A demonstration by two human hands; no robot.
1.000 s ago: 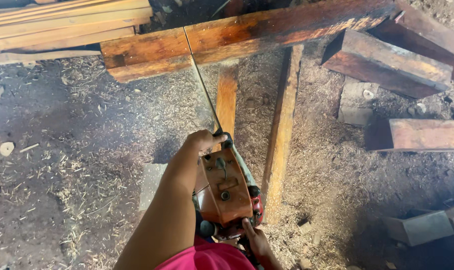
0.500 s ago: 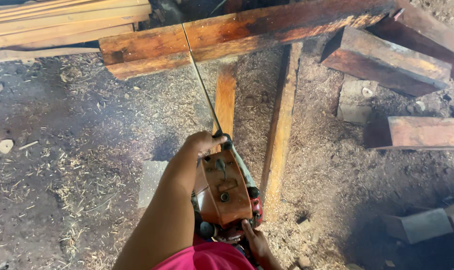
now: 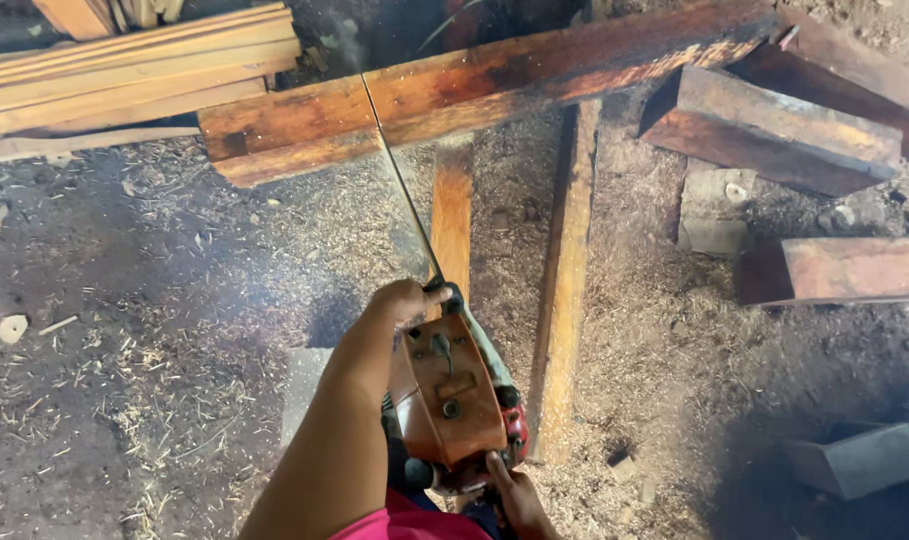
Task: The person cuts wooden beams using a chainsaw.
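An orange chainsaw (image 3: pixel 453 395) points away from me, its long thin bar (image 3: pixel 400 180) reaching into the top face of a reddish-brown timber beam (image 3: pixel 495 85) that lies across two thinner wooden supports (image 3: pixel 565 270). My left hand (image 3: pixel 405 300) grips the front handle at the saw's nose end. Low in the frame, my right hand (image 3: pixel 515 495) holds the rear handle, partly cut off by the frame's bottom edge. Fine dust hangs in the air by the cut.
Sawdust and chips cover the ground. Pale planks (image 3: pixel 125 70) are stacked at the top left. Dark cut blocks (image 3: pixel 775 130) and another beam end (image 3: pixel 845 270) lie at the right. A grey block (image 3: pixel 860 460) sits at the lower right.
The view has shifted slightly; the saw bar stays in the same cut on the beam and both hands keep their grip.
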